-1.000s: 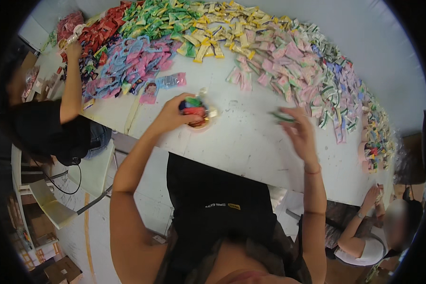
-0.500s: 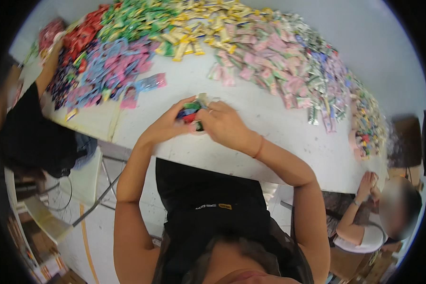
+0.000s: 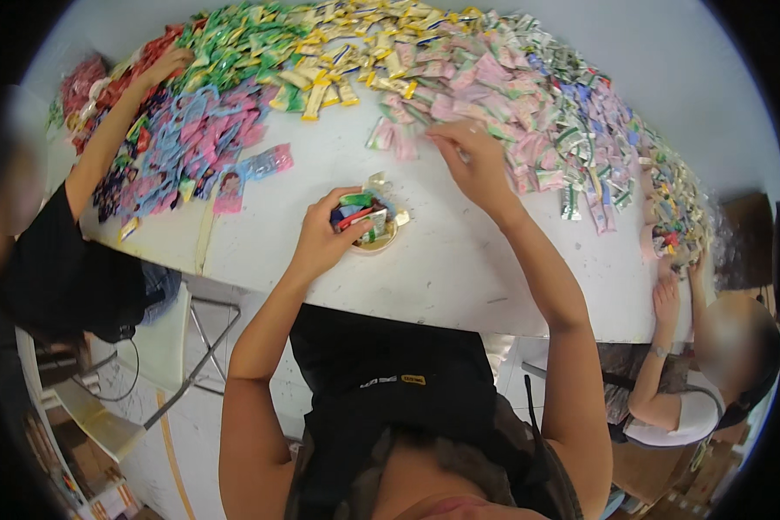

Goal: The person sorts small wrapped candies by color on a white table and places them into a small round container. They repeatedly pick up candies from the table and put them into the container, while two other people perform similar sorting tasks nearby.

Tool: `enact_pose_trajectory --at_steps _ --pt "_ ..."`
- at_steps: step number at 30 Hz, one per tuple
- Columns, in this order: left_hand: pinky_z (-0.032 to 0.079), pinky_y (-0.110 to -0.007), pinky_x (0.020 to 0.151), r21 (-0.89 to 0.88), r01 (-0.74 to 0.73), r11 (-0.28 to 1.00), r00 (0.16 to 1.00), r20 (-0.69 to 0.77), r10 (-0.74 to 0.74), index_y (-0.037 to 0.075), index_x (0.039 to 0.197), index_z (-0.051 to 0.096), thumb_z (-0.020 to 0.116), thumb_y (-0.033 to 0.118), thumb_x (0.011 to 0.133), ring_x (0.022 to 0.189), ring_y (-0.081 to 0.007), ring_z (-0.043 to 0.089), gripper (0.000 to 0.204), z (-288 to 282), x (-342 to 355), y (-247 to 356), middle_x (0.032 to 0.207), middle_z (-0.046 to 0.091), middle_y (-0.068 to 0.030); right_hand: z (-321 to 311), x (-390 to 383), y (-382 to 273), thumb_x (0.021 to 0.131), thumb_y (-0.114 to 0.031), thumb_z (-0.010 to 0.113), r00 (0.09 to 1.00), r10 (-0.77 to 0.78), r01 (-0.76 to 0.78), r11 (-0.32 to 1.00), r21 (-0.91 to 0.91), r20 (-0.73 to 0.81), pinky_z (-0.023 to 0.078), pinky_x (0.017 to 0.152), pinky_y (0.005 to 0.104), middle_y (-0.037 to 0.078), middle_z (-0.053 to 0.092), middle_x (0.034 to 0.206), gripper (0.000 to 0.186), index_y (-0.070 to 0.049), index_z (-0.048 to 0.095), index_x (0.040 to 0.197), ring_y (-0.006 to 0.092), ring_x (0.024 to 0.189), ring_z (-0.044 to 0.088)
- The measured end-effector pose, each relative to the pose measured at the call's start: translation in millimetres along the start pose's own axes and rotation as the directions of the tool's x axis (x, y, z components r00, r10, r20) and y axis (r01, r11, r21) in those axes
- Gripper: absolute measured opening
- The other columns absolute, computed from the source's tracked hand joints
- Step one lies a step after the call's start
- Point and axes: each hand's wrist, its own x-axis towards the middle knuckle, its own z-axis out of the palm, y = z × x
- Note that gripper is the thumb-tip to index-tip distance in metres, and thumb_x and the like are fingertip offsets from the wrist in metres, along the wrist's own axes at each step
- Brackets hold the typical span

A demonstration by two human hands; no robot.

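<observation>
My left hand [image 3: 322, 236] is wrapped round a small round tub [image 3: 374, 250] on the white table, its thumb and fingers pressing over the contents. Heaped in the tub are small wrapped sweets [image 3: 374, 224] in green, blue, red and silver, with a clear wrapper end sticking up at its far side. My right hand [image 3: 475, 163] is off to the right and farther away, above the near edge of a pile of pink packets [image 3: 494, 104]. Its fingers are bent but apart, and nothing shows between them.
Heaps of green [image 3: 247, 48], yellow [image 3: 381, 35] and silver packets [image 3: 585, 139] line the far side. Blue-and-pink packets [image 3: 204, 126] lie left. At left a co-worker's arm [image 3: 104, 152] reaches into the heaps; another person [image 3: 680, 407] sits at right by a pink tub [image 3: 652, 241].
My right hand has left the tub and moved right and away to the pink packets. My left hand stays on the tub. The left co-worker's hand has moved right, toward the green packets.
</observation>
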Motion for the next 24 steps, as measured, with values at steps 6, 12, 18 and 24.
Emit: enact_pose_trajectory --at_steps 6,12,18,24 --pt "0.053 -0.03 0.082 -0.112 0.016 0.994 0.996 0.092 -0.005 0.002 0.124 0.059 0.078 0.007 0.079 0.091 -0.0162 0.068 0.049 -5.0 -2.5 4.1 0.101 0.072 -0.0116 25.3 -41.9 -88.2 0.086 -0.006 0.071 0.934 0.103 -0.185 0.958 0.217 0.342 0.052 0.063 0.0306 0.012 0.068 0.084 0.009 -0.006 0.073 0.094 0.0265 0.072 0.066" --pt "0.053 -0.032 0.086 -0.093 -0.048 0.994 0.988 0.139 0.061 0.004 0.131 0.053 0.081 0.017 0.078 0.098 -0.0178 0.067 0.061 -11.3 -8.4 17.1 0.11 0.07 -0.0116 34.4 -28.5 -93.9 0.082 -0.005 0.072 0.969 -0.126 0.109 0.99 0.087 0.215 0.049 0.06 0.0318 0.007 0.063 0.076 0.004 -0.006 0.071 0.085 0.0196 0.07 0.061" --pt "0.054 -0.029 0.075 0.004 -0.15 0.989 0.988 -0.036 0.15 -0.001 0.118 0.06 0.079 0.015 0.077 0.083 -0.0182 0.07 0.048 4.6 -4.0 7.0 0.097 0.072 -0.0147 90.1 77.8 17.7 0.085 -0.025 0.072 0.996 0.032 -0.02 0.987 -0.161 0.078 0.052 0.077 0.0389 0.015 0.07 0.093 0.025 -0.003 0.073 0.098 0.0277 0.089 0.067" --pt "0.054 -0.028 0.074 0.017 -0.151 0.988 0.988 -0.019 0.152 0.0 0.118 0.06 0.079 0.011 0.078 0.079 -0.0174 0.069 0.046 9.4 -3.0 12.2 0.093 0.073 -0.0157 129.0 109.8 42.5 0.085 -0.029 0.067 0.87 0.374 -0.116 0.788 -0.605 0.321 0.054 0.08 0.0456 0.02 0.071 0.101 0.035 -0.004 0.072 0.11 0.0364 0.098 0.067"
